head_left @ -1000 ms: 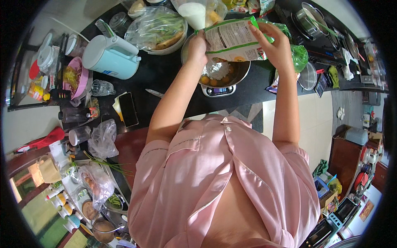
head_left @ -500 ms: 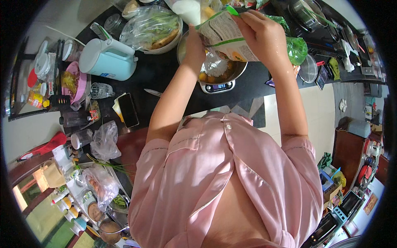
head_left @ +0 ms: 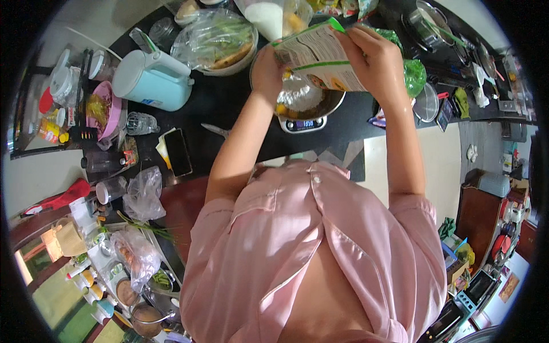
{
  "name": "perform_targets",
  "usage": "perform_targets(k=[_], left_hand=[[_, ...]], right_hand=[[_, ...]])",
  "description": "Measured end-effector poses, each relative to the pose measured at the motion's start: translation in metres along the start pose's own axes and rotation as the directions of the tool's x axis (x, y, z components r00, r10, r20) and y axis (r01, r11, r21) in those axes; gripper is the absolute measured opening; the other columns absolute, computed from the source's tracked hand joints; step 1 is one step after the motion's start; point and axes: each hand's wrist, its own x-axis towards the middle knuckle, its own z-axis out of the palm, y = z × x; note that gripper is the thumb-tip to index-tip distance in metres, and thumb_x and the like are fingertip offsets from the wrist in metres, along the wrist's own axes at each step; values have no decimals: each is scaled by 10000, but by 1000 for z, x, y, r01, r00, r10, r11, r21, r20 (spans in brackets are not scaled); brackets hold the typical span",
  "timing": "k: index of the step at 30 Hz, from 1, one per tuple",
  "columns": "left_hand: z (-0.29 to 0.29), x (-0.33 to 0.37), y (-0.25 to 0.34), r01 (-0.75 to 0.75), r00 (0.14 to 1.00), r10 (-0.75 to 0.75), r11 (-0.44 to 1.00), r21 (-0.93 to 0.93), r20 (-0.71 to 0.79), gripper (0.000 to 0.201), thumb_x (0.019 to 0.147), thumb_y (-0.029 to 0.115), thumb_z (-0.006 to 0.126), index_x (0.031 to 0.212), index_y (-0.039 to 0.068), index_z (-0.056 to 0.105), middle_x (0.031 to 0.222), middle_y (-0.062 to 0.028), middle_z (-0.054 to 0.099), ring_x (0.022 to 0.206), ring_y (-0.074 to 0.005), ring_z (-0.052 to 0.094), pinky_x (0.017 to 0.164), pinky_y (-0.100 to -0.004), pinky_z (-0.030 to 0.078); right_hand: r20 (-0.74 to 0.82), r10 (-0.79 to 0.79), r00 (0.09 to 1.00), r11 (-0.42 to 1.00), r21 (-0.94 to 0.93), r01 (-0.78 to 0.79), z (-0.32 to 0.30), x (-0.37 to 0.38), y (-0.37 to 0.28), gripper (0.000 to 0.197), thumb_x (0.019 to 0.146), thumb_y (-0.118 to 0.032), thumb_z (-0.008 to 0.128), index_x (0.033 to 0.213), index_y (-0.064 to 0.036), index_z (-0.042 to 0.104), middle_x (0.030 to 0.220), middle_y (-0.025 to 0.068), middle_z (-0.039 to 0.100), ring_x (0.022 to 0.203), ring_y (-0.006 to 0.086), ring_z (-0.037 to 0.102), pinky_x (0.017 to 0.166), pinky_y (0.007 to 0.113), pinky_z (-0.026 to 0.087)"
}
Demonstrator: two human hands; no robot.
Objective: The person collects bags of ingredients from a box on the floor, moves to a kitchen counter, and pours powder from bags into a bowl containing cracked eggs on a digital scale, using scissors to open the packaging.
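My right hand (head_left: pixel 374 57) grips the right end of a white and green packet (head_left: pixel 320 51), tilted over a metal bowl (head_left: pixel 334 106). My left hand (head_left: pixel 267 74) closes on the packet's lower left end, its fingertips partly hidden. Below the packet, a heap of white powder (head_left: pixel 306 97) lies in the bowl, with yellowish pieces beside it. Under the bowl stands a white kitchen scale (head_left: pixel 303 124) with a lit display.
Left on the dark counter are a light blue kettle (head_left: pixel 150 83), a phone (head_left: pixel 178 151), scissors (head_left: pixel 215 130) and a plastic-covered bowl of greens (head_left: pixel 217 43). A strainer (head_left: pixel 426 103) and a green plastic bag (head_left: pixel 414 76) lie to the right.
More white powder lies in the bowl, and the scale's display reads differently. The packet and my right hand have shifted slightly right and down in the picture.
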Motion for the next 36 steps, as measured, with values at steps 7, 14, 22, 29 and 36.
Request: perform_targets(k=[7,14,22,29,36], left_hand=[[1,5,-4,-92,993,85,993,-80,-85,266,917,257,387,1037,77,540,934,-63,590,862,-137,565,693,-261,455],[1,-20,-2,11,999,-14,997,-76,-46,408,936,329,354,1177,4,406,1206,-151,463,1152,-261,434,954,-385,357],[-1,-23,10,210,961,-228,970,-123,-159,533,943,412,297,1261,-12,349,1229,-178,418,1177,-273,368,1015,-365,272],[-13,-11,0,43,995,-36,996,-74,97,566,934,397,342,1302,-31,288,1322,-192,355,1239,-304,338,1043,-392,261],[6,-18,2,96,979,-108,992,-77,-171,500,943,435,307,1175,26,476,1160,-107,537,1097,-206,492,919,-348,377]], right_hand=[[12,160,987,987,9,-160,-12,2,-19,154,817,-168,581,752,-28,581,697,109,547,603,311,550,509,358,437],[-8,125,992,992,0,-125,0,7,-20,176,817,-182,569,728,-30,560,709,113,555,620,333,556,531,397,452],[25,137,990,989,55,-138,3,0,-11,149,800,-148,579,719,-24,562,707,113,545,615,330,552,523,385,445],[46,12,999,999,45,-14,2,9,-13,113,792,-140,595,766,-30,591,697,109,547,607,322,552,510,370,439],[63,82,995,989,115,-89,7,0,-21,151,808,-170,581,740,-36,574,668,113,525,581,324,539,498,387,425]])
